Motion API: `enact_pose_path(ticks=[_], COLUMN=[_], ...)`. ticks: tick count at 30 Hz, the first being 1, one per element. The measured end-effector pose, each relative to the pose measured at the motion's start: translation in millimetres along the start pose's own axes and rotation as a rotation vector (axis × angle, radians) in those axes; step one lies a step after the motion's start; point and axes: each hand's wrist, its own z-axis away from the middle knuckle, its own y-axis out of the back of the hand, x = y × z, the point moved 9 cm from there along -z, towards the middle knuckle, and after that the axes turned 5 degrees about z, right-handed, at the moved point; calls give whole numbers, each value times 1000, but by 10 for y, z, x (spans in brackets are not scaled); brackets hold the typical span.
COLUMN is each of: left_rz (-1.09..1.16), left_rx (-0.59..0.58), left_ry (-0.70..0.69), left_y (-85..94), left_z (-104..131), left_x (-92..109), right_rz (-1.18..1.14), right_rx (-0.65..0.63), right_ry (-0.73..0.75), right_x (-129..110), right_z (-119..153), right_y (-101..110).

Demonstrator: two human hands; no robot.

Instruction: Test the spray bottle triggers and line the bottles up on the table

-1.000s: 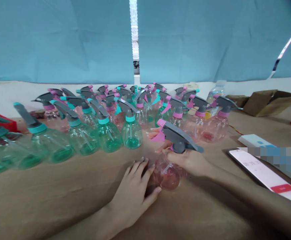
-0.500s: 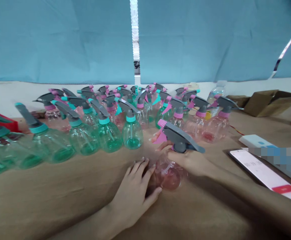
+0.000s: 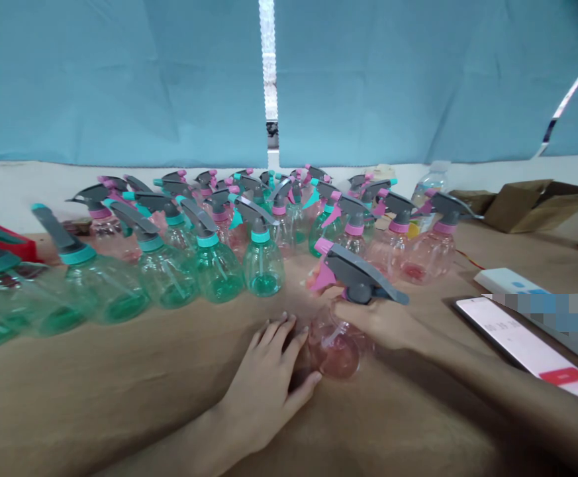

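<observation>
A clear pink spray bottle (image 3: 336, 344) with a grey trigger head (image 3: 358, 273) and pink nozzle stands on the brown table (image 3: 120, 384) in front of me. My right hand (image 3: 378, 321) wraps around its neck just under the grey head. My left hand (image 3: 269, 384) rests flat on the table with its fingers and thumb against the bottle's left side near the base.
Several green and pink spray bottles (image 3: 263, 255) crowd the table behind, spreading to the far left. A phone (image 3: 527, 344) and a white box (image 3: 510, 281) lie at the right. Brown cardboard (image 3: 531, 202) sits at the back right. A blue curtain hangs behind.
The grey trigger head has shifted slightly, and my right fingers by the nozzle have curled in. My left hand has stayed put.
</observation>
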Motion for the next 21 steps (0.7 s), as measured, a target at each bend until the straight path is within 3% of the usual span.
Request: enact_pose_path(ticks=[7,21], left_rz=[-9,-18], left_rx=[6,32], left_ry=[2,-11], left_y=[-4,11], left_z=[11,21], left_x=[-8,-5], right_rz=[-226,-132], right_rx=[-50,-39], right_ry=[-65,-80], right_x=[79,109], right_z=[-2,-6], right_y=[-73,-73])
